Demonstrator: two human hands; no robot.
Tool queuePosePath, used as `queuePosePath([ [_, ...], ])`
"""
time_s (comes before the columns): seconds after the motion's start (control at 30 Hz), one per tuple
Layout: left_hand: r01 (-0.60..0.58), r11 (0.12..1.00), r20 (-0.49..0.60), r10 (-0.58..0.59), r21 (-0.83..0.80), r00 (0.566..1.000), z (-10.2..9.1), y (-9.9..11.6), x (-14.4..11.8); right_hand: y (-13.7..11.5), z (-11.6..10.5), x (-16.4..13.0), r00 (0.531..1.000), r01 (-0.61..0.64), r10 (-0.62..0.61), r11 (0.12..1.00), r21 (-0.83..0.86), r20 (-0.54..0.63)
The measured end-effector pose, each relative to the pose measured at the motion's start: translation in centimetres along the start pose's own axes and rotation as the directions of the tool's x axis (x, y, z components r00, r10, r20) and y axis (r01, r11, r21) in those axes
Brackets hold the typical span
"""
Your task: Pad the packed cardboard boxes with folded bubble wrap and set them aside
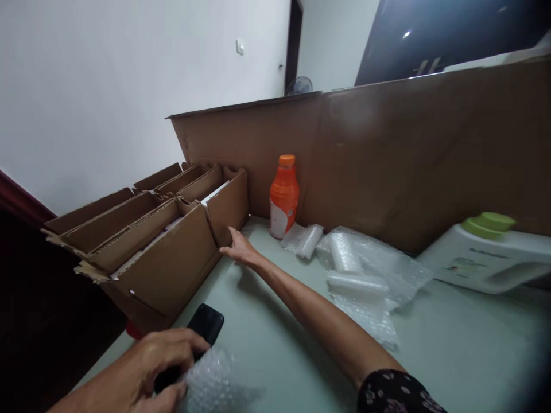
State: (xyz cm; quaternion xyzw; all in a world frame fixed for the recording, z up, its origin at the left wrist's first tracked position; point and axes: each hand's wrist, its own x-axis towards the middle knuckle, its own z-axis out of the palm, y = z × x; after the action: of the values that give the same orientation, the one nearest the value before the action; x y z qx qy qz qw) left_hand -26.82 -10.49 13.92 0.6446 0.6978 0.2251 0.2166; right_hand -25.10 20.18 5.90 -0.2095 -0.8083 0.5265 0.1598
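Observation:
My right hand (239,248) reaches far forward and rests its fingers against the lower corner of an open cardboard box (172,258) that holds folded cardboard sheets. Its fingers are spread and hold nothing. My left hand (150,367) is low at the near edge, closed around a black phone (205,324) together with a wad of bubble wrap (210,381). An orange bottle (283,197) with an orange cap stands upright behind the right hand, against a cardboard wall (387,155).
Rolls and loose sheets of bubble wrap (365,275) lie on the pale green table (275,327). A white jug with a green cap (486,255) lies on its side at the right. The table's left edge drops into dark floor.

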Motion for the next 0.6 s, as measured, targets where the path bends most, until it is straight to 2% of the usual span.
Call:
queuePosePath([
  [0.07, 0.043, 0.998, 0.037, -0.042, -0.041, 0.998, 0.6, 0.2, 0.7, -0.7, -0.6, -4.2, 0.999, -0.014, 0.012, 0.999, 0.049, 0.046],
  [0.13, 0.087, 0.993, 0.046, -0.083, -0.086, 0.995, 2.2, 0.1, 1.4, -1.5, -1.5, -9.8, 0.985, -0.023, 0.003, 0.993, 0.119, 0.171],
  [0.2, 0.117, 0.986, 0.093, -0.106, -0.115, 0.99, 4.3, 0.3, 2.0, -2.4, -2.6, -16.1, 0.935, -0.048, -0.016, 0.984, 0.173, 0.353],
  [0.23, 0.12, 0.986, 0.127, -0.105, -0.113, 0.986, 5.5, 0.8, 2.3, -2.7, -3.1, -19.1, 0.913, -0.063, -0.014, 0.982, 0.176, 0.408],
  [0.27, 0.108, 0.989, 0.156, -0.091, -0.104, 0.984, 6.5, 1.6, 2.7, -3.0, -3.8, -21.9, 0.911, -0.076, 0.001, 0.983, 0.166, 0.413],
  [0.3, 0.082, 0.992, 0.178, -0.064, -0.099, 0.982, 7.4, 2.6, 3.2, -3.1, -4.6, -24.4, 0.933, -0.085, 0.026, 0.985, 0.15, 0.36],
  [0.33, 0.047, 0.993, 0.19, -0.026, -0.107, 0.981, 8.0, 3.9, 4.0, -3.0, -5.5, -26.6, 0.968, -0.089, 0.054, 0.987, 0.132, 0.246],
  [0.37, 0.009, 0.991, 0.186, 0.016, -0.131, 0.982, 8.4, 5.2, 5.1, -2.7, -6.6, -28.5, 0.992, -0.09, 0.078, 0.989, 0.121, 0.1],
  [0.4, -0.029, 0.985, 0.158, 0.056, -0.171, 0.986, 8.5, 6.6, 6.6, -2.4, -7.9, -30.1, 0.994, -0.09, 0.096, 0.989, 0.114, -0.048],
  [0.47, -0.096, 0.96, 0.041, 0.111, -0.264, 0.993, 8.6, 9.1, 10.7, -1.2, -10.8, -32.7, 0.95, -0.11, 0.127, 0.991, 0.075, -0.284],
  [0.5, -0.123, 0.947, -0.071, 0.106, -0.297, 0.992, 8.7, 10.0, 13.3, -0.6, -12.3, -33.9, 0.914, -0.134, 0.139, 0.99, 0.039, -0.382],
  [0.6, -0.088, 0.947, -0.235, 0.013, -0.309, 0.972, 10.2, 10.9, 20.9, 1.8, -15.8, -37.5, 0.785, -0.226, 0.159, 0.973, -0.038, -0.598],
])
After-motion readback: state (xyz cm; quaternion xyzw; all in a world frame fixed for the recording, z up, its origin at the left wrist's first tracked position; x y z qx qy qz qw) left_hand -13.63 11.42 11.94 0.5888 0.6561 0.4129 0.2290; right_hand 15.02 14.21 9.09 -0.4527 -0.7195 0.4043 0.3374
